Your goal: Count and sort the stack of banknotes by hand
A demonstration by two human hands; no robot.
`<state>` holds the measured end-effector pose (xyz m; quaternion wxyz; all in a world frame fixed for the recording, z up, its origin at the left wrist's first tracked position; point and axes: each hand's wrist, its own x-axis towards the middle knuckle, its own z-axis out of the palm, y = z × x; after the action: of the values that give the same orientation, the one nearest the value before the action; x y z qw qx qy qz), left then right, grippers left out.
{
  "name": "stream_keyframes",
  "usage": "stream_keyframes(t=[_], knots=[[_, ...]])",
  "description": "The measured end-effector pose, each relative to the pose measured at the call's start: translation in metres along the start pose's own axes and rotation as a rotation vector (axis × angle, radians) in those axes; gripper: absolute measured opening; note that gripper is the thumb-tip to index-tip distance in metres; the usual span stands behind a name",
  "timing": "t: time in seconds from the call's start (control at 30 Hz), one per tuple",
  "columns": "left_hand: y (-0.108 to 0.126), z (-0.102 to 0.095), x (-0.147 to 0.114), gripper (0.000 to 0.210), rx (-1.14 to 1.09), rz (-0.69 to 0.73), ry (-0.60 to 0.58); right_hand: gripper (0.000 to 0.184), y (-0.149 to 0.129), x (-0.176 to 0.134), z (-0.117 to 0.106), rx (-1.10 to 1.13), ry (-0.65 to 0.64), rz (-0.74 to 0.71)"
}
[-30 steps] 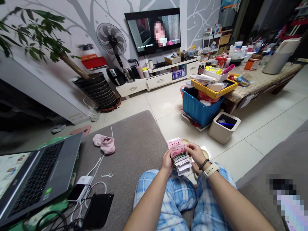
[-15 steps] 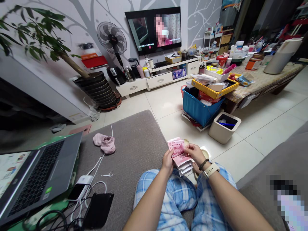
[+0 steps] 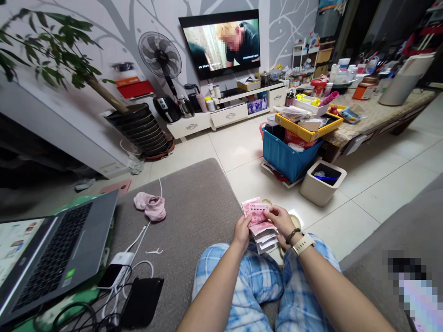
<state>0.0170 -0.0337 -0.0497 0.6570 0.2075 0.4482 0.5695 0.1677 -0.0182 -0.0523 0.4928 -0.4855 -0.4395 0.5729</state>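
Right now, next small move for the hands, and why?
Probably ease the front note free with the right hand while the left hand steadies the other banknotes: the right pinches that note's right edge, the left grips the left side.

I cannot count the banknotes [image 3: 259,215] from here: they overlap, the upper ones hiding much of the lower. Most fingers of the left hand [image 3: 241,233] are out of sight beneath them, and the right hand [image 3: 282,221] covers a bit of their right side. Both forearms [image 3: 218,286] run off the bottom edge; the left edge cuts the laptop [image 3: 58,249]. Coarse blocks mask an object [image 3: 417,293] at lower right (I can't name it) and part of the television [image 3: 207,50], its captions unreadably small.
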Motion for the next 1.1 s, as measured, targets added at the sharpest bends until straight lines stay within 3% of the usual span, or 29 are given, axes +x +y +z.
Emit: stream_keyframes(t=[0.33,0.83,1.1], knots=[[-0.005,-0.005,0.008,0.037,-0.026,0.030,0.122,0.040,-0.004,-0.002,0.000,-0.004,-0.025,-0.007],[0.000,-0.003,0.003,0.032,0.012,0.043,0.090,0.044,-0.015,-0.007,0.001,0.056,-0.035,0.010],[0.003,0.000,0.001,0.030,0.000,0.043,0.086,0.045,-0.019,-0.010,0.003,0.091,-0.107,0.011]])
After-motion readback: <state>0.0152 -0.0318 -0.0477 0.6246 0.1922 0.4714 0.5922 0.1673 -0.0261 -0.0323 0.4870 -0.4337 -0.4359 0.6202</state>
